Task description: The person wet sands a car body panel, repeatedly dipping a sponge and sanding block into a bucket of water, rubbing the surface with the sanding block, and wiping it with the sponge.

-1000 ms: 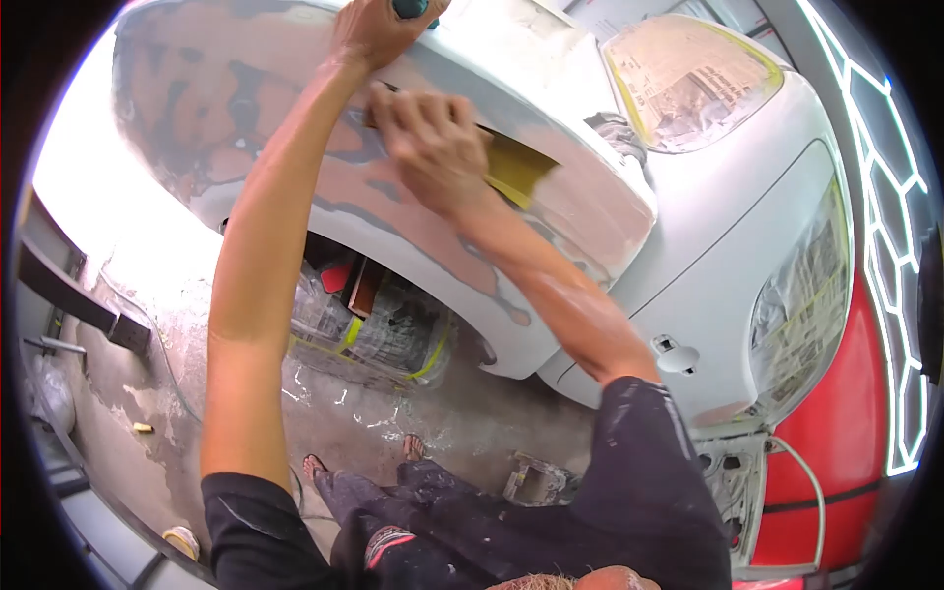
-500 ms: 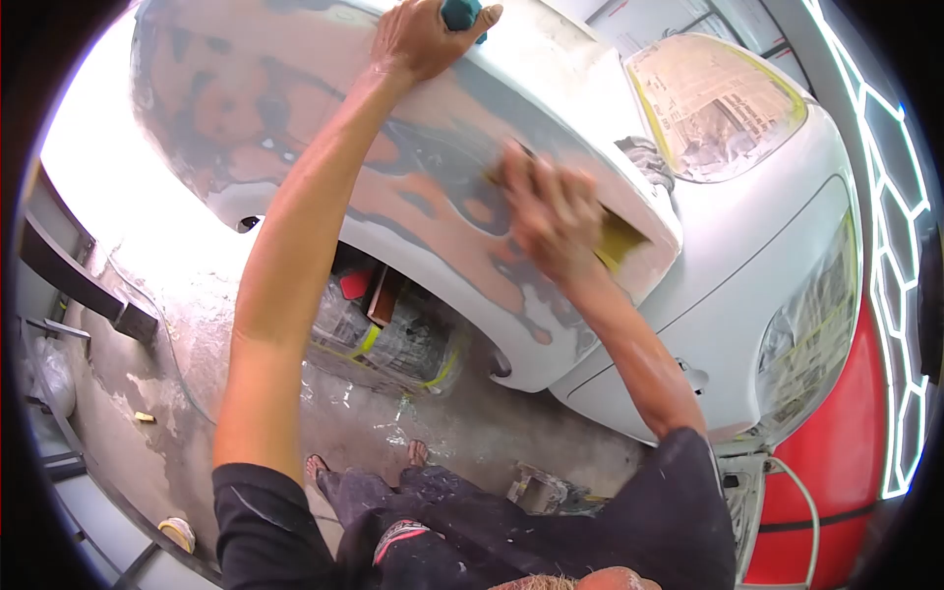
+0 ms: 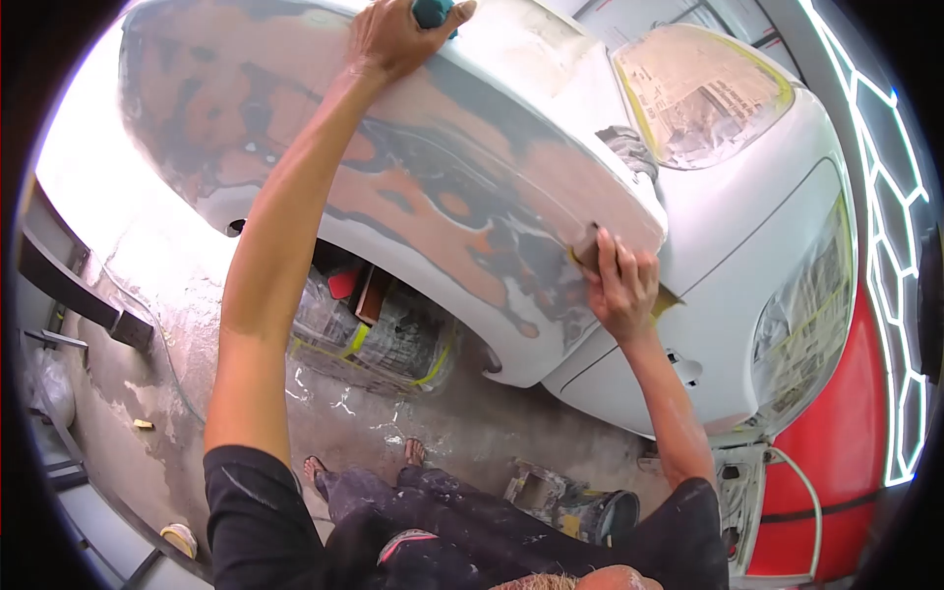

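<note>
A car fender (image 3: 423, 202) with patches of grey, white and pinkish-brown curves across the view. At its right end, beside the door seam, my right hand (image 3: 626, 285) presses a sheet of sandpaper (image 3: 669, 299) to the surface, fingers closed over it. The yellow-brown sheet sticks out on both sides of the hand. My left hand (image 3: 388, 39) rests at the fender's top edge, closed around a rounded teal object (image 3: 433, 12) whose kind I cannot make out; the frame's edge cuts it off.
Beneath the fender, a wheel (image 3: 403, 339) is wrapped in newspaper and plastic. Newspaper masks the windshield (image 3: 703, 93) and side window (image 3: 811, 305). A grey cloth (image 3: 626, 149) lies near the windshield. A dirty bucket (image 3: 605, 516) lies by my legs. A red panel (image 3: 816, 472) stands at right.
My right hand has slid right and down along the fender with the sandpaper, to the panel's end. My left hand keeps its grip at the top edge while the view has shifted slightly.
</note>
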The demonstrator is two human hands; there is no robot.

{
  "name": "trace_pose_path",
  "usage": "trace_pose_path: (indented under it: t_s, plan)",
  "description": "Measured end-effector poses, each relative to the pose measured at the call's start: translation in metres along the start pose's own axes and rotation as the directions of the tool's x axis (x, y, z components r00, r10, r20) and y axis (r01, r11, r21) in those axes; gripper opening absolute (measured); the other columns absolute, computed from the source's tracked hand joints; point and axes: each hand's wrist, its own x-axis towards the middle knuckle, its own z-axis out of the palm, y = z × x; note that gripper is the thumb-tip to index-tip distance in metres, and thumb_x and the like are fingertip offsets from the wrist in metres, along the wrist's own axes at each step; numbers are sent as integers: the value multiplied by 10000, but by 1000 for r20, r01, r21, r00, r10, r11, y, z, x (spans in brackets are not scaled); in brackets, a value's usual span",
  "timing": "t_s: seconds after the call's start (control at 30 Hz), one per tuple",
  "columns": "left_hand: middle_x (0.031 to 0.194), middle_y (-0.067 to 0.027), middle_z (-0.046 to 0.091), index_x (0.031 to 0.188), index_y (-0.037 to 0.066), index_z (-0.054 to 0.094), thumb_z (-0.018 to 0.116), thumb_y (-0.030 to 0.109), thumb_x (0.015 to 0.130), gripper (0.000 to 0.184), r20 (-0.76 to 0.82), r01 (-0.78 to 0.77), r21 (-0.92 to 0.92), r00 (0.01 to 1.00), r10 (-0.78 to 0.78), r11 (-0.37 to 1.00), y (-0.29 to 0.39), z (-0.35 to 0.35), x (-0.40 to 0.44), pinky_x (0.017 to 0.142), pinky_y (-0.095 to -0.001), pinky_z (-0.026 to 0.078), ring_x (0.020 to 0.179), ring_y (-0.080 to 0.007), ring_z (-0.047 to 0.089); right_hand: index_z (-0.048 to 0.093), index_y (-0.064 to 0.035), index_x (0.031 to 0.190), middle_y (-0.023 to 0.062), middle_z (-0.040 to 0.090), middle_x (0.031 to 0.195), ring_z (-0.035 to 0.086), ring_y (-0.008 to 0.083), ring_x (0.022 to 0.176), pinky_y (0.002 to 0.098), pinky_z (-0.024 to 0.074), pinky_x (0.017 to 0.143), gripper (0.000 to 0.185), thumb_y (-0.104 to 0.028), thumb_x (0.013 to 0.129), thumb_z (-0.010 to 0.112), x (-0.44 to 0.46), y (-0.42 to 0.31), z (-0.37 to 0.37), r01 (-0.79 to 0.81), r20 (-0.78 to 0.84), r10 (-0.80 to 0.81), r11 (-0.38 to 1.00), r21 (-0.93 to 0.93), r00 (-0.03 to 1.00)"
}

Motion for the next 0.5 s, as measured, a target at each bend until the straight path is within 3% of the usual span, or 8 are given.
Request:
trace_pose_path:
  t_s: [0.1, 0.27, 0.37, 0.43, 0.5]
  plan:
    - [694, -103, 736, 779, 74, 730, 727, 471, 950, 433, -32, -19, -19, 999, 18, 1000, -5, -1, 1, 656, -426, 555, 675, -297, 727, 607, -60, 1462, 81, 631, 1126, 591, 242, 970, 394, 466, 854, 607, -221, 889, 724, 94, -35, 29, 20, 4, -20, 1000, -11, 1000]
    - [684, -109, 727, 761, 56, 740, 729, 487, 951, 471, 20, 22, -44, 1000, -21, 999, -9, 2, 1, 644, -401, 541, 644, -223, 702, 592, -53, 1435, 63, 620, 1099, 593, 223, 985, 388, 462, 859, 551, -237, 928, 704, 204, -77, 71, 80, -184, -73, 996, 32, 980]
    - [690, -110, 729, 756, 48, 741, 727, 496, 951, 488, 31, 52, -12, 998, -51, 999, -11, 4, -1, 644, -391, 540, 643, -205, 697, 577, -71, 1473, 58, 621, 1105, 590, 217, 981, 389, 464, 865, 583, -259, 937, 709, 161, -55, 51, 105, -170, -80, 984, 146, 982]
    - [706, -108, 738, 770, 53, 738, 710, 503, 958, 489, 64, 108, -12, 992, -107, 994, -6, 1, -2, 659, -399, 551, 662, -227, 715, 545, -92, 1521, 52, 626, 1113, 596, 214, 984, 387, 466, 879, 638, -275, 935, 720, 87, -20, 26, 85, -66, -80, 993, 77, 995]
    - [708, -108, 741, 784, 60, 739, 696, 524, 961, 499, 16, 75, 4, 997, -75, 997, 6, -5, -9, 671, -407, 557, 672, -254, 723, 612, -92, 1472, 74, 649, 1161, 613, 223, 1009, 397, 471, 885, 533, -277, 978, 690, 15, 10, 0, 25, -41, -26, 999, -27, 999]
